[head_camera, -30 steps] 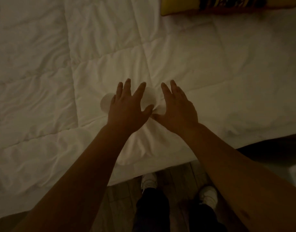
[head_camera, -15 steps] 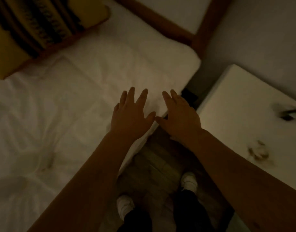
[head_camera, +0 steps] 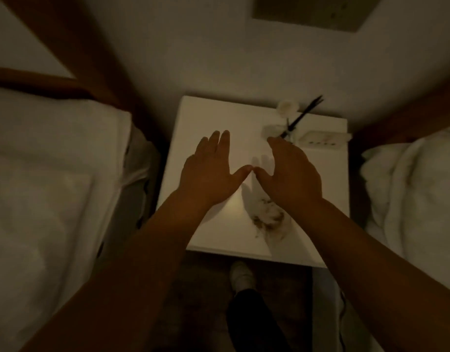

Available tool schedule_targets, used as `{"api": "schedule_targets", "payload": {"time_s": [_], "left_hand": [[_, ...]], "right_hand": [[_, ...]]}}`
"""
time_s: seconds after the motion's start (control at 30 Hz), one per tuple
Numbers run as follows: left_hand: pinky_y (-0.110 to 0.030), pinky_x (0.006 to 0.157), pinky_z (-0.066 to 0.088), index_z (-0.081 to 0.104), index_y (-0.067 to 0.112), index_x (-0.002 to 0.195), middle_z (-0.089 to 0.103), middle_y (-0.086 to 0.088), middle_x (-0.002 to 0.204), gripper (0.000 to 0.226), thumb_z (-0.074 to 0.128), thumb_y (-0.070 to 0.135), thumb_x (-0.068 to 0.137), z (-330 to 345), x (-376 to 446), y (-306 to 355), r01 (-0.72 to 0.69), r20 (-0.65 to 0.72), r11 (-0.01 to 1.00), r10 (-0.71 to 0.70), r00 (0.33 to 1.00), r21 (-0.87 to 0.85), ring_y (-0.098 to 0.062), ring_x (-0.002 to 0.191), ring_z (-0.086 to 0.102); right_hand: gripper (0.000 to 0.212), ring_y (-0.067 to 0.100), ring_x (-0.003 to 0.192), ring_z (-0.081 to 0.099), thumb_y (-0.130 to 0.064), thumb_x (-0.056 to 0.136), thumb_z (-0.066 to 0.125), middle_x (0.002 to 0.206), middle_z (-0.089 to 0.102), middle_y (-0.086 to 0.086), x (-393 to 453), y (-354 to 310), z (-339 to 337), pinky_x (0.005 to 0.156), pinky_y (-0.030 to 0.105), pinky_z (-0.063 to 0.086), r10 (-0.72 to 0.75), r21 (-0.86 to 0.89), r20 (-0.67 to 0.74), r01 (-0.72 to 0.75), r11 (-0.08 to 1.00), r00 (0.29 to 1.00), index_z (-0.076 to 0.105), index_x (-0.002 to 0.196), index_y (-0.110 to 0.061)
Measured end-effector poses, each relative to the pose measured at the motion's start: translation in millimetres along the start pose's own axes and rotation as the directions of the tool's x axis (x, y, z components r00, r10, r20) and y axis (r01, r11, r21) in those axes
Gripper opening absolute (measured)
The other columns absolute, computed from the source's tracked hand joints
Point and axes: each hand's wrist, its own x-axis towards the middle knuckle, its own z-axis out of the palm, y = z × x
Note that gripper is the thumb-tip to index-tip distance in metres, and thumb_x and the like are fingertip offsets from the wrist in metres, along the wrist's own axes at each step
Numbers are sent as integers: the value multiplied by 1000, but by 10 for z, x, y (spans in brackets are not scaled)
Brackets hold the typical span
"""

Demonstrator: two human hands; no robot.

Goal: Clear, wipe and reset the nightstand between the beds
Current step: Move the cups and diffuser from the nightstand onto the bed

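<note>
A: Nightstand (head_camera: 208, 118), betw. beds. Contents?
B: Dirty wad (head_camera: 267, 217) front R; diffuser sticks (head_camera: 304, 114), white box (head_camera: 320, 141) rear R.
A: Hands?
B: Left hand (head_camera: 211, 174), right hand (head_camera: 292, 174) above top, fingers loose, nothing held.
A: Advice?
B: Lift sticks upright first; pinch wad last, w/o smearing.

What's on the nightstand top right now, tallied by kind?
Power strip: 1
Black sticks, a crossed bundle, number unclear: 1
Small white pieces: 2, one round, one crumpled
Dirty smudge or debris patch: 1
Total: 5

Both hands, left hand and right hand, are open and hold nothing over the nightstand.
</note>
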Motion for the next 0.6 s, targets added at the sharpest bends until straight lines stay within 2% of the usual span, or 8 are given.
{"api": "schedule_targets", "payload": {"time_s": [0.17,0.23,0.3,0.4,0.5,0.57,0.6], "left_hand": [[-45,116,14,3,18,154,5,-4,162,94,44,68,86,381,518,476,-20,31,1000,21,999,-12,-23,148,5],[-46,117,19,7,17,154,11,-5,161,95,49,67,85,502,683,580,-21,35,999,23,999,-49,-24,147,11],[-47,115,24,11,16,153,19,-6,159,96,55,65,83,619,868,682,-28,42,996,31,999,-89,-25,145,18],[-45,112,30,20,15,151,28,-7,154,96,64,61,79,755,1058,775,-38,22,988,42,999,-150,-27,141,28],[-43,111,29,27,16,149,38,-8,149,93,69,56,76,866,1220,816,-8,-9,977,6,1000,-213,-31,136,34],[-46,109,34,42,20,140,51,-6,137,76,71,52,76,888,1301,832,-14,-35,974,6,999,-228,-31,126,46],[-48,104,40,52,21,129,58,-4,127,62,72,46,77,893,1332,825,-34,-60,961,18,998,-276,-30,118,53]], "right_hand": [[57,27,139,32,-40,90,60,149,41,8,134,654,-89,109,43,30,107,20,-59,-106,994,992,46,139,-15],[48,30,135,38,-34,88,63,143,48,11,198,833,-115,107,45,33,98,10,-147,-98,995,984,55,130,-12],[46,32,130,41,-31,85,65,139,51,11,300,1007,-161,101,48,40,92,-11,-222,-97,995,971,57,126,-12],[53,33,128,39,-30,78,68,138,48,10,468,1169,-209,95,49,44,61,-100,-273,-92,991,960,53,127,-14],[61,35,134,32,-30,78,69,145,41,12,608,1308,-179,101,52,40,20,-197,-189,-58,979,982,46,133,-14],[60,34,136,30,-28,82,66,145,40,12,679,1373,-141,102,53,39,13,-188,-109,-33,982,994,44,136,-14],[56,34,133,33,-25,83,66,142,44,11,711,1397,-130,100,52,41,-4,-174,-90,-12,985,996,45,135,-14]]}}
